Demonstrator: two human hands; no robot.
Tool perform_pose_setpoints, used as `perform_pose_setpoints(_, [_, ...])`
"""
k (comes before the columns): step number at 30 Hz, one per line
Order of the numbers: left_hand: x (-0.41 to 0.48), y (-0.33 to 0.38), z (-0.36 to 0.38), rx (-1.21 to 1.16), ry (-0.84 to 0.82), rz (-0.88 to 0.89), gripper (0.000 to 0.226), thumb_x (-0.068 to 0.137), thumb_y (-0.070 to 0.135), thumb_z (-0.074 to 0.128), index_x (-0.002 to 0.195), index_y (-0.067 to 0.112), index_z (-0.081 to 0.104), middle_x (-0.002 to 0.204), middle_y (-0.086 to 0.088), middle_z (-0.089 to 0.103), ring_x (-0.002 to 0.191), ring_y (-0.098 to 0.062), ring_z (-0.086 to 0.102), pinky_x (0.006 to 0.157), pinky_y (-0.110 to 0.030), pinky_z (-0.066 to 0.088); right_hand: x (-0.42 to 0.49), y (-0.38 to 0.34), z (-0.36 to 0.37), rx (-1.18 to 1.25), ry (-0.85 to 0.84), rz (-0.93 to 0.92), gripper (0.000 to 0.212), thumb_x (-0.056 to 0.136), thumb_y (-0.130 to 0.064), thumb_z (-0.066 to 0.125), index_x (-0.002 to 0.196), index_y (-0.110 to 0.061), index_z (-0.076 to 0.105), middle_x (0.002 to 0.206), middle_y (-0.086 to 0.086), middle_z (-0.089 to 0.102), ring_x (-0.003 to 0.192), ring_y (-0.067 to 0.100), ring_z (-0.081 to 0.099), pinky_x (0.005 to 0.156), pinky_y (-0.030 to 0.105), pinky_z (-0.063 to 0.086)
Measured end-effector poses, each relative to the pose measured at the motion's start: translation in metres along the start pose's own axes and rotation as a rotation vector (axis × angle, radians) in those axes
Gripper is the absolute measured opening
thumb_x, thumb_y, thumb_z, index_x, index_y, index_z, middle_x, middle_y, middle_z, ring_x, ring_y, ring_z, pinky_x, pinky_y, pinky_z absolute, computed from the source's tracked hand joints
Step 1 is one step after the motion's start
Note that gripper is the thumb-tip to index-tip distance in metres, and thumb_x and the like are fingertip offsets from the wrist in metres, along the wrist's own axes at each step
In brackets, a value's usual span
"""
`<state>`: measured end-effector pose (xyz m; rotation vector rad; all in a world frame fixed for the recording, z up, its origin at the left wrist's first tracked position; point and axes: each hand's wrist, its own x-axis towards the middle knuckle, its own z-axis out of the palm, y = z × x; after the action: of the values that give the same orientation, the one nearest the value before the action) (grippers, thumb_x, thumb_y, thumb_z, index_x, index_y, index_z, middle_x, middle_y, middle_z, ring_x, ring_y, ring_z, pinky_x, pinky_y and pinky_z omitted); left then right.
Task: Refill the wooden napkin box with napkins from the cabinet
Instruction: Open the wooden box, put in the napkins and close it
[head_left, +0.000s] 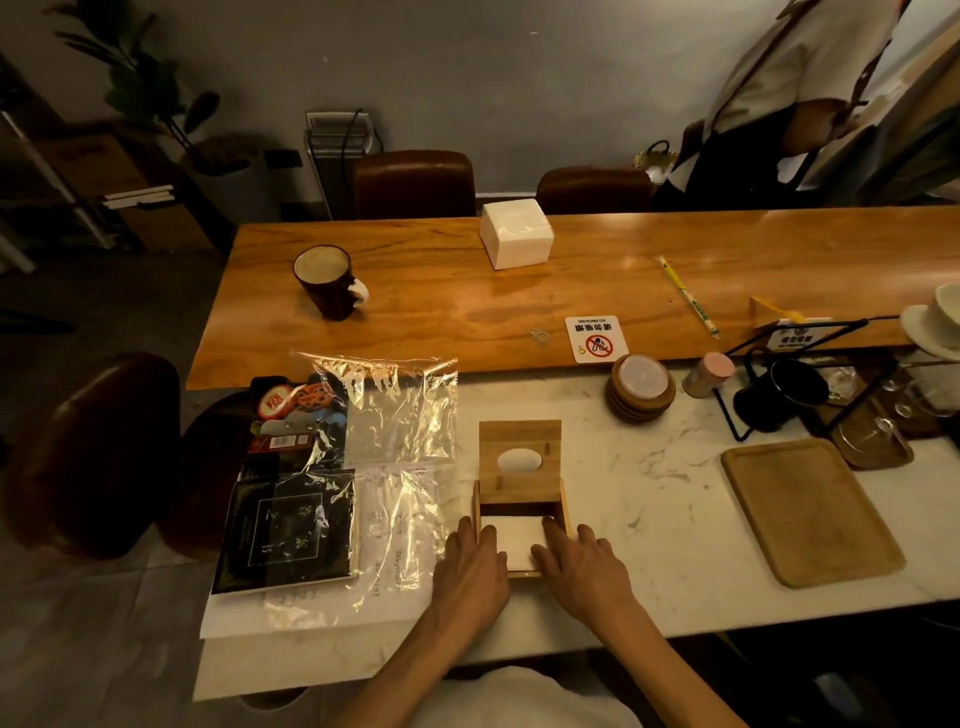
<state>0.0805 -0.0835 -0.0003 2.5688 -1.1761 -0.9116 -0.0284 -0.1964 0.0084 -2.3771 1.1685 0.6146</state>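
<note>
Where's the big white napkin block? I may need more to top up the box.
In the head view, the napkin block sits on the far side of the wooden table, right of the mug, before the two chairs.

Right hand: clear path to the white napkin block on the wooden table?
Probably yes. The right hand rests on the napkin box; only bare tabletop lies between it and the napkin block, though it sits far back, so a long stretch.

Napkin box (519, 470) sits between plastic wrap (400, 415) leftward and tray (810, 512) rightward.
</note>
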Motion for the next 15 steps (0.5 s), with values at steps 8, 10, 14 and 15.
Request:
perform_pose_setpoints(8, [-0.001, 0.002, 0.002, -0.015, -0.003, 0.001, 0.047, 0.103, 0.031, 0.032, 0.148, 0.021, 0.025, 0.156, -0.017, 0.023, 0.135, -0.033, 0.038, 0.105, -0.044, 0.042, -0.003, 0.005, 0.002, 0.000, 0.009, -0.062, 0.056, 0.098, -0.054, 0.028, 0.149, -0.031, 0.020, 0.138, 0.012, 0.043, 0.120, 0.032, 0.051, 0.092, 0.041, 0.049])
perform_pose_setpoints(10, [-0.007, -0.001, 0.007, -0.055, -0.013, 0.035, 0.044, 0.103, 0.034, 0.029, 0.147, 0.026, 0.027, 0.157, -0.016, 0.022, 0.134, -0.031, 0.040, 0.104, -0.043, 0.044, -0.006, 0.009, 0.004, 0.001, -0.008, -0.082, 0.054, 0.099, -0.054, 0.027, 0.148, -0.032, 0.023, 0.142, 0.012, 0.041, 0.122, 0.031, 0.050, 0.093, 0.041, 0.048])
perform_pose_setpoints(14, [-0.014, -0.009, 0.012, -0.104, 0.041, 0.051, 0.034, 0.104, 0.040, 0.027, 0.123, 0.022, 0.048, 0.143, -0.011, 0.039, 0.115, -0.025, 0.053, 0.091, -0.038, 0.049, -0.011, 0.014, 0.010, 0.044, -0.003, -0.119, 0.044, 0.099, -0.053, 0.030, 0.134, -0.030, 0.041, 0.129, 0.007, 0.051, 0.112, 0.026, 0.055, 0.088, 0.037, 0.051])
perform_pose_setpoints(15, [-0.014, -0.011, 0.013, -0.109, 0.057, 0.060, 0.033, 0.104, 0.039, 0.028, 0.117, 0.020, 0.052, 0.141, -0.009, 0.041, 0.111, -0.023, 0.054, 0.090, -0.036, 0.050, -0.012, 0.015, 0.011, 0.054, 0.011, -0.128, 0.041, 0.099, -0.053, 0.030, 0.128, -0.029, 0.046, 0.124, 0.006, 0.053, 0.108, 0.024, 0.056, 0.086, 0.036, 0.052])
